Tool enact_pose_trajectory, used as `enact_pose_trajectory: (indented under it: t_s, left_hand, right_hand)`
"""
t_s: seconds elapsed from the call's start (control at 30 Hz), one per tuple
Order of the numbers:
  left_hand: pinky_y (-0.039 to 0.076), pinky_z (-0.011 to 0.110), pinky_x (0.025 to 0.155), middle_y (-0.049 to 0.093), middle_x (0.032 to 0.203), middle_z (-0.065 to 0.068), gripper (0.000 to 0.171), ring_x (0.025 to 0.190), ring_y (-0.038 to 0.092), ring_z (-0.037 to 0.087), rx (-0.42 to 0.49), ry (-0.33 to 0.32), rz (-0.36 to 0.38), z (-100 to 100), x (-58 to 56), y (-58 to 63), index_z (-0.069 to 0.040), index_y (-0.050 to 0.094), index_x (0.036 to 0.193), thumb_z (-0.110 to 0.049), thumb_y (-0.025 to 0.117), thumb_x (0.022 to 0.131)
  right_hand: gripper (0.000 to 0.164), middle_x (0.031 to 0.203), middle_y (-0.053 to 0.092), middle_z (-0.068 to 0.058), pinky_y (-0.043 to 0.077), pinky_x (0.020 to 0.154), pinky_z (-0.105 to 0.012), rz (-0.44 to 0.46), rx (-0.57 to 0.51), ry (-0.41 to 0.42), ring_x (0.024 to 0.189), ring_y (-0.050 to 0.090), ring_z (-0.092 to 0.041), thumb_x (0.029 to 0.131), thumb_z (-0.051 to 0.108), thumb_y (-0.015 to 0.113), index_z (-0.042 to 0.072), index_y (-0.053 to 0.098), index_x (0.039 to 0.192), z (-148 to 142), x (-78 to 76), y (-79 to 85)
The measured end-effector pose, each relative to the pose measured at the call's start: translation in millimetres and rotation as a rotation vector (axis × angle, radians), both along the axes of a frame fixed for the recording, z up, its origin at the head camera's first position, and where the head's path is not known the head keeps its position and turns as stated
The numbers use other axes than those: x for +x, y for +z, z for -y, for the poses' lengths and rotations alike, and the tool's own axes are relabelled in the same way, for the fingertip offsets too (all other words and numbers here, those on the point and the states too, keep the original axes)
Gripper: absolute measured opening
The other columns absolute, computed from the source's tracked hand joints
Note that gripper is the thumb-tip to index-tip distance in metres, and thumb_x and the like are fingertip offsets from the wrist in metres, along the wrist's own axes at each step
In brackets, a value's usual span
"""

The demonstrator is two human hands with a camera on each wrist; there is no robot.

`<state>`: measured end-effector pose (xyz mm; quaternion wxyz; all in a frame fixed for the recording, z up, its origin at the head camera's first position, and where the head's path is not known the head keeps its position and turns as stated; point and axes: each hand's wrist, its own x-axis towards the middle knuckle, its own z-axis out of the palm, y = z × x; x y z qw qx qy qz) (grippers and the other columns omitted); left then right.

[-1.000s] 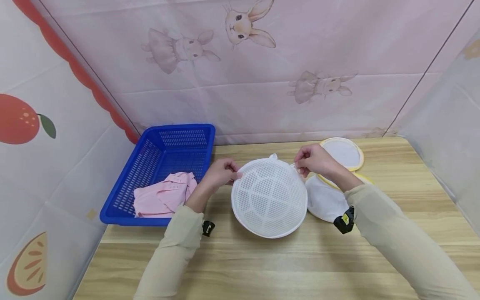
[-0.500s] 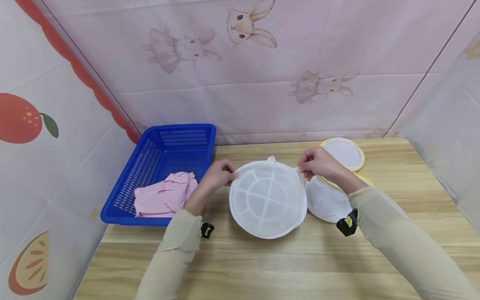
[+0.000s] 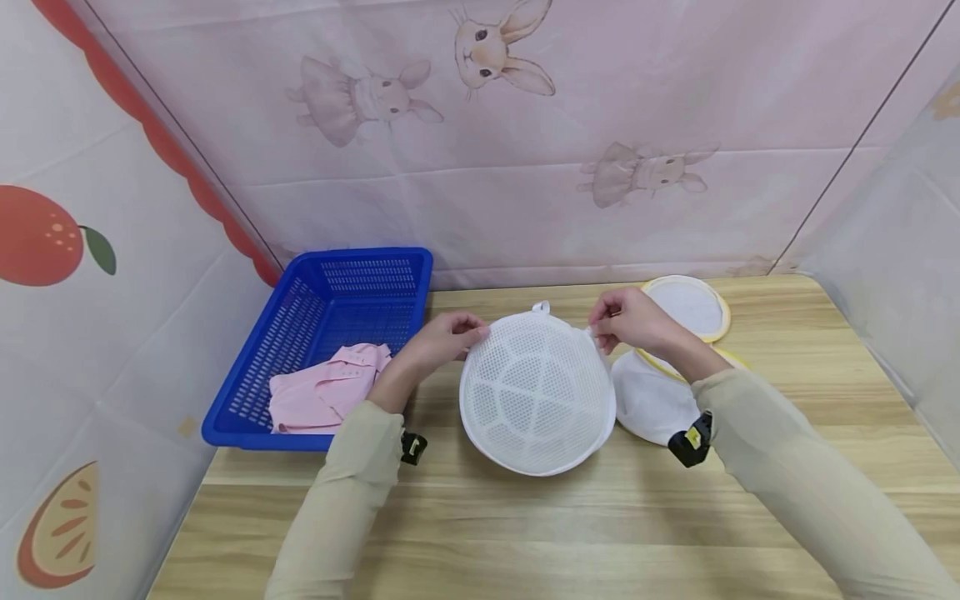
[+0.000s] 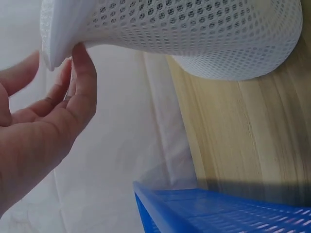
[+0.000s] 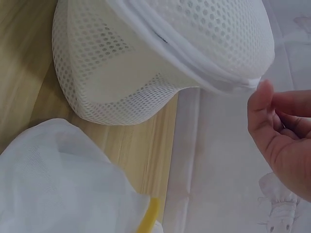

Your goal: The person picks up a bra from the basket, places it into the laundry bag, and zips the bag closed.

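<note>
A round white mesh laundry bag (image 3: 536, 392) is held up between my hands, its lid facing the head camera. My left hand (image 3: 442, 342) pinches its upper left rim; in the left wrist view, thumb and fingers lie on either side of that edge. With finger and thumb, my right hand (image 3: 626, 321) pinches the upper right rim at the end of the zipper band (image 5: 194, 68). Both wrist views show the bag's lower part close to or on the wooden table; contact is unclear. A small white loop (image 3: 541, 307) stands up from the top rim.
At the left stands a blue plastic basket (image 3: 300, 442) with a folded pink shirt (image 3: 326, 396) in it. To the right lie a white cloth bag (image 3: 652, 404) with yellow trim and a round white yellow-edged piece (image 3: 686, 308). A printed fabric wall (image 3: 495, 208) rises behind.
My left hand has moved up and right along the bag's rim. My right hand shifted slightly right, then back left with the bag's edge. The bag's top has risen slightly.
</note>
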<state>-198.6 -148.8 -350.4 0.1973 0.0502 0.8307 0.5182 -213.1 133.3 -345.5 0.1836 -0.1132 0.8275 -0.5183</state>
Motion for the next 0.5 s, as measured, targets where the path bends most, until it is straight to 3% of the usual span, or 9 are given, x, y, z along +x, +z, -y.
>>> enact_pose_trajectory:
  t_s: [0.17,0.5]
  left_hand:
    - [0.05,0.035,0.081,0.059,0.098,0.015,0.026,0.085,0.058,0.02,0.02,0.026,0.033,-5,-5.1,2.3,0.007,0.056,0.111,-0.012,0.05,0.094]
    - [0.052,0.029,0.073,0.058,0.091,0.011,0.023,0.079,0.057,0.016,-0.011,-0.031,0.024,-13,-9.7,9.2,0.006,0.058,0.109,-0.006,0.056,0.09]
  right_hand:
    - [0.007,0.071,0.055,-0.013,0.053,0.056,-0.029,-0.016,-0.022,-0.015,0.056,0.057,-0.016,0.086,-0.01,0.047,-0.013,0.052,0.09,2,-2.9,4.7]
    - [0.008,0.07,0.055,-0.012,0.054,0.056,-0.03,-0.034,-0.062,-0.058,0.054,0.057,-0.014,0.085,-0.012,0.049,-0.017,0.052,0.09,8,-7.2,17.6]
